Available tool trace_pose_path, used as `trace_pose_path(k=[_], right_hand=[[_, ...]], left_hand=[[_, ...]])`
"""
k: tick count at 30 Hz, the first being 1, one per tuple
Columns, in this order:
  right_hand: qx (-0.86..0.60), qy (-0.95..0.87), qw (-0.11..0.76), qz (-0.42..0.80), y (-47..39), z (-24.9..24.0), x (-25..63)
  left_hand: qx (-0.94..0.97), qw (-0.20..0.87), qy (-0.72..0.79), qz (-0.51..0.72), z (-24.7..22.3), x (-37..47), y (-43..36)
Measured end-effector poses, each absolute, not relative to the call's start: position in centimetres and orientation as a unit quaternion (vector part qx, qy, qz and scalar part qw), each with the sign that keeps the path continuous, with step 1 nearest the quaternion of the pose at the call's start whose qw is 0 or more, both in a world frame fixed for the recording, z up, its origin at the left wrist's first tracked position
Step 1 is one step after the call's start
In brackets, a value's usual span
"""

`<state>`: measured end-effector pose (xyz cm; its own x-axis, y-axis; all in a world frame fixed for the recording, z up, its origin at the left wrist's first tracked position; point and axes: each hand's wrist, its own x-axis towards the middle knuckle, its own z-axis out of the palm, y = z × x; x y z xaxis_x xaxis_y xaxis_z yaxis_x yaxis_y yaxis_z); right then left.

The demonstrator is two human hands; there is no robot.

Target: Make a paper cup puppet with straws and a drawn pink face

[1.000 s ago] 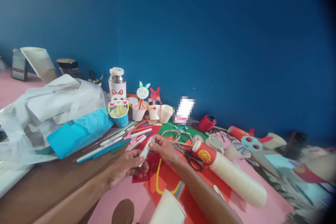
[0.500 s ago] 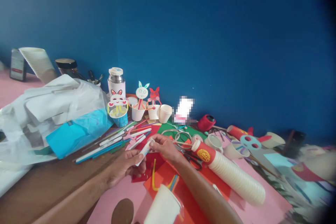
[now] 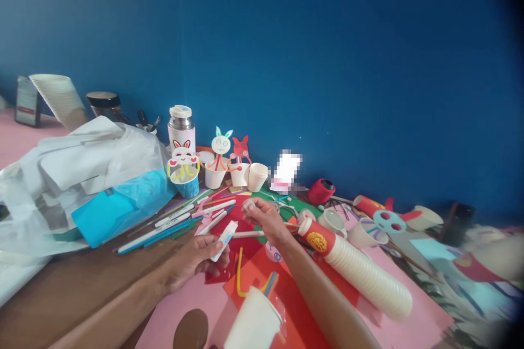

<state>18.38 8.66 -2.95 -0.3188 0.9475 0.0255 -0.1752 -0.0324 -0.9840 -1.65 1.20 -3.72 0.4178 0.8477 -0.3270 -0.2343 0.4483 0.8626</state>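
Note:
My left hand (image 3: 200, 256) is closed round a small white glue bottle (image 3: 226, 239), its narrow end pointing up and to the right. Bluish print shows faintly on the bottle's side. Farther forward, my right hand (image 3: 264, 215) pinches a small whitish piece (image 3: 248, 205) that looks like the bottle's cap. Bottle and cap are apart. Below the hands, a white paper cup (image 3: 254, 320) lies tilted on red and pink paper, with a bent yellow strip (image 3: 240, 278) beside it. A pale pink round cutout with a drawn face (image 3: 273, 252) lies under my right wrist.
Felt pens (image 3: 176, 217) lie left of the hands, near a plastic bag of paper (image 3: 123, 158). Behind stand paper-cup figures (image 3: 221, 166) and a flask (image 3: 181, 128). On the right lies a long stack of cups (image 3: 370, 272) by a red spool (image 3: 321, 192).
My right hand has moved up and away from the bottle, taking the whitish cap-like piece off its end. My left hand stays nearly in place. The pink face cutout now shows.

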Motion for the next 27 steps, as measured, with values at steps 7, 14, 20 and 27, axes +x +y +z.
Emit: trace_pose_path(k=[7,14,20,27], right_hand=[[-0.438,-0.733,0.335,0.399,8.9,-3.5,19.0],[-0.455,-0.812,0.320,0.180,7.3,-2.2,17.9],[-0.392,-0.799,0.300,0.343,5.6,-1.3,16.7],[-0.382,-0.803,0.311,0.337,5.1,-1.5,16.1]], left_hand=[[0.387,0.714,0.440,0.383,-4.1,-2.0,1.2],[0.359,0.677,0.422,0.484,-4.3,-2.4,2.2],[0.314,0.674,0.419,0.520,-4.2,-2.0,2.1],[0.297,0.710,0.388,0.507,-4.9,-1.2,1.7]])
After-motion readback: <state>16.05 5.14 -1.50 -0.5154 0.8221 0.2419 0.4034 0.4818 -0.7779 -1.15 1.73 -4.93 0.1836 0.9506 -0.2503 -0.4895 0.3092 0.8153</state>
